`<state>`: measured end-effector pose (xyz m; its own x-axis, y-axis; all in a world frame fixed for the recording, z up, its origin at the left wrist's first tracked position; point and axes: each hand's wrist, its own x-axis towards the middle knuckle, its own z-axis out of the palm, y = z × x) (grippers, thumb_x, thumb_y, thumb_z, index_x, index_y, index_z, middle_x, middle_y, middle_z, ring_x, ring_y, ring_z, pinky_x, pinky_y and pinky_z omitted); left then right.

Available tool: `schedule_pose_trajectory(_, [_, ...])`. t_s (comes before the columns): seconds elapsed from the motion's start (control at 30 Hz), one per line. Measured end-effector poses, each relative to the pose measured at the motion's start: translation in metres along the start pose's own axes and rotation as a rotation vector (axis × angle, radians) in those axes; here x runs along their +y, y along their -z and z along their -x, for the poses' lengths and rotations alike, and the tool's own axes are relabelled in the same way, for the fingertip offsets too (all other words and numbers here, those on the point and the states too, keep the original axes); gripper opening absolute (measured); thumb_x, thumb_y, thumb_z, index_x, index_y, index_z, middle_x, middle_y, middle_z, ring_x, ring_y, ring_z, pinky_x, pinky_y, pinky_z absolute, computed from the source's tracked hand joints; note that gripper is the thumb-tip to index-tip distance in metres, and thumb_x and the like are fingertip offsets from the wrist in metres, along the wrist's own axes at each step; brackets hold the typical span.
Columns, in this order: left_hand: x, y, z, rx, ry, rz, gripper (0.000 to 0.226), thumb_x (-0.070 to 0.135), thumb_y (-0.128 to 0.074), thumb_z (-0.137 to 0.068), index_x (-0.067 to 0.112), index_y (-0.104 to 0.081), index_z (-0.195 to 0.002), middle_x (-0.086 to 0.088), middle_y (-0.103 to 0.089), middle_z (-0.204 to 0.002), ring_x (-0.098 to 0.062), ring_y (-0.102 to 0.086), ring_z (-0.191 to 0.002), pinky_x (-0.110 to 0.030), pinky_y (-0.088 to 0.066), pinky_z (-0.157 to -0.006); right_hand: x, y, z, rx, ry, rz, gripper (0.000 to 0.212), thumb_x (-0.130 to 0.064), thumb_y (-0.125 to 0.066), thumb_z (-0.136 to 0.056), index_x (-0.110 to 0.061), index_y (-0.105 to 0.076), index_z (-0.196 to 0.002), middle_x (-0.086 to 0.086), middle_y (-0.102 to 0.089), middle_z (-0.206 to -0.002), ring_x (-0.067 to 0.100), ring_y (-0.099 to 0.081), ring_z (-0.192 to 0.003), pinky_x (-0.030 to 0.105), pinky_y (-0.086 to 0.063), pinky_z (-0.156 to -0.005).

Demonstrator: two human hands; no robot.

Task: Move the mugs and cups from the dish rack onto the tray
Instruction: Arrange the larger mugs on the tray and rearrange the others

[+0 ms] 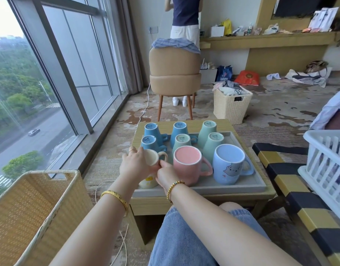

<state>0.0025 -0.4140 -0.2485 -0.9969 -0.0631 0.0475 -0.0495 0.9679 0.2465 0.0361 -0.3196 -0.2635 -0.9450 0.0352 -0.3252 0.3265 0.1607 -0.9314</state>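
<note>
A grey tray [203, 189] lies on a low wooden table [184, 203] and carries several upside-down mugs. Small blue mugs [152, 131] and green mugs [209, 129] fill the back rows. A pink mug [186, 169] and a light blue cat mug [228, 167] stand in front. At the tray's front left corner is an upside-down cream mug [152, 157]. My left hand [135, 164] wraps its side. My right hand [165, 174] pinches at its handle. The white dish rack [326, 156] stands at the right edge, and its inside is mostly out of view.
A wicker basket [37, 204] stands at my lower left by the window. A black-and-yellow striped bench [280, 169] holds the rack on the right. Beyond the table are a tan chair [175, 73], a standing person [184, 20] and a woven laundry basket [230, 106].
</note>
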Motion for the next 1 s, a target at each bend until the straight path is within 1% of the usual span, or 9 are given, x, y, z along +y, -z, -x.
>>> schedule_pose_trajectory(0.17, [-0.001,0.001,-0.003,-0.014,0.000,-0.019,0.087,0.077,-0.054,-0.062,0.016,-0.045,-0.122,-0.006,-0.041,-0.124,-0.030,-0.040,-0.115,-0.034,-0.043,-0.082,0.004,0.000,-0.005,0.001,-0.001,0.031,0.058,-0.009,-0.033,-0.070,-0.024,-0.055,-0.121,0.010,-0.058,-0.119,0.029,-0.054,-0.110,0.045,-0.044,-0.102])
schedule_pose_trajectory(0.37, [-0.003,0.003,-0.002,-0.035,-0.011,-0.029,0.092,0.080,-0.055,-0.059,0.016,-0.045,-0.124,-0.006,-0.040,-0.126,-0.030,-0.040,-0.117,-0.036,-0.045,-0.087,-0.004,0.007,0.012,-0.021,0.015,0.080,0.054,-0.004,-0.034,-0.083,-0.024,-0.051,-0.130,0.008,-0.059,-0.121,0.025,-0.053,-0.110,0.036,-0.044,-0.100])
schedule_pose_trajectory(0.5, [-0.002,0.012,-0.003,-0.122,-0.035,-0.059,0.093,0.079,-0.054,-0.064,0.010,-0.045,-0.125,-0.013,-0.046,-0.124,-0.031,-0.043,-0.116,-0.037,-0.041,-0.094,-0.010,0.016,0.021,-0.009,0.100,0.078,0.038,-0.001,-0.036,-0.089,-0.011,-0.060,-0.117,0.006,-0.060,-0.103,0.017,-0.053,-0.090,0.020,-0.042,-0.071])
schedule_pose_trajectory(0.57, [-0.002,0.020,-0.006,-0.089,-0.012,0.070,0.079,0.071,-0.046,-0.077,0.007,-0.051,-0.123,-0.017,-0.054,-0.121,-0.031,-0.049,-0.112,-0.038,-0.044,-0.092,-0.017,0.023,0.028,0.082,0.195,0.031,0.038,0.003,-0.035,-0.087,-0.008,-0.061,-0.113,0.007,-0.063,-0.105,0.018,-0.058,-0.097,0.029,-0.050,-0.083])
schedule_pose_trajectory(0.63, [-0.003,0.029,-0.007,0.054,0.031,0.321,0.052,0.049,-0.040,-0.092,0.007,-0.058,-0.115,-0.018,-0.061,-0.115,-0.029,-0.057,-0.098,-0.036,-0.048,-0.077,-0.027,0.031,0.028,0.192,0.266,-0.055,0.041,0.007,-0.032,-0.084,-0.009,-0.061,-0.109,0.004,-0.065,-0.104,0.017,-0.060,-0.100,0.039,-0.050,-0.095])
schedule_pose_trajectory(0.7, [-0.001,0.036,-0.008,0.181,0.047,0.434,0.032,0.028,-0.038,-0.094,0.008,-0.061,-0.104,-0.017,-0.065,-0.109,-0.027,-0.057,-0.087,-0.030,-0.042,-0.067,-0.038,0.042,0.020,0.290,0.319,-0.078,0.038,0.007,-0.031,-0.083,-0.013,-0.060,-0.098,-0.002,-0.063,-0.091,0.015,-0.060,-0.092,0.037,-0.051,-0.092])
schedule_pose_trajectory(0.73, [0.002,0.037,-0.009,0.206,0.041,0.443,0.031,0.022,-0.038,-0.094,0.010,-0.061,-0.109,-0.015,-0.065,-0.112,-0.028,-0.058,-0.093,-0.029,-0.041,-0.071,-0.044,0.048,0.016,0.316,0.341,-0.050,0.037,0.006,-0.031,-0.083,-0.015,-0.059,-0.095,-0.001,-0.062,-0.091,0.016,-0.060,-0.093,0.033,-0.050,-0.090])
schedule_pose_trajectory(0.83, [0.020,0.038,-0.017,0.223,-0.004,0.450,0.036,0.014,-0.040,-0.092,0.013,-0.056,-0.124,-0.011,-0.060,-0.124,-0.026,-0.056,-0.111,-0.027,-0.038,-0.079,-0.062,0.071,-0.007,0.347,0.379,0.133,0.037,0.005,-0.033,-0.086,-0.011,-0.060,-0.106,0.006,-0.064,-0.109,0.021,-0.059,-0.104,0.026,-0.043,-0.086])
schedule_pose_trajectory(1.0, [0.054,0.031,-0.044,0.164,-0.136,0.381,0.039,0.008,-0.039,-0.092,0.013,-0.052,-0.129,-0.012,-0.057,-0.128,-0.028,-0.055,-0.113,-0.030,-0.043,-0.084,-0.070,0.106,-0.054,0.377,0.270,0.316,0.042,0.001,-0.035,-0.089,-0.011,-0.051,-0.126,0.008,-0.055,-0.132,0.025,-0.054,-0.118,0.033,-0.044,-0.094])
